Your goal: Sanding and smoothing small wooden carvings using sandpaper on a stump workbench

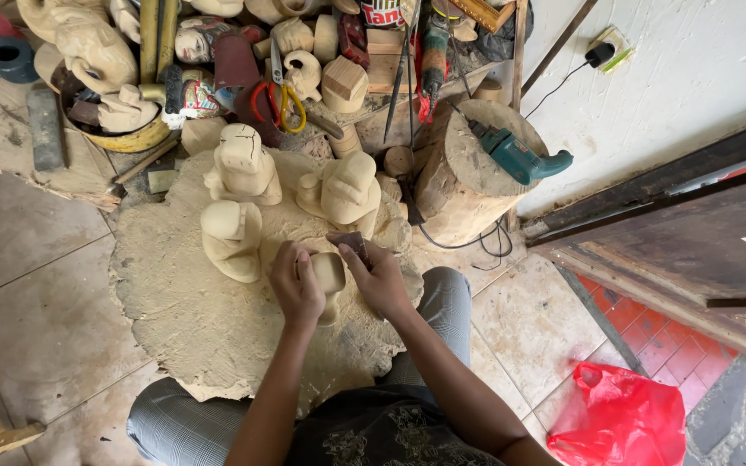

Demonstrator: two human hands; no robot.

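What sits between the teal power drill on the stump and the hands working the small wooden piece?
In the head view, a pale carved wooden figure stands between the teal drill and the hands, with a black cord trailing at the stump's base.

Left hand [297,289] curled shut, right hand [379,278] pinching, forearms converging

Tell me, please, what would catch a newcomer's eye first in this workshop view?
Probably the two hands at the centre: the left hand grips a small pale wooden carving, and the right hand presses a dark piece of sandpaper against it. Just beyond stand three unfinished wooden figures on a dusty mat. A bright red plastic bag lies at lower right.
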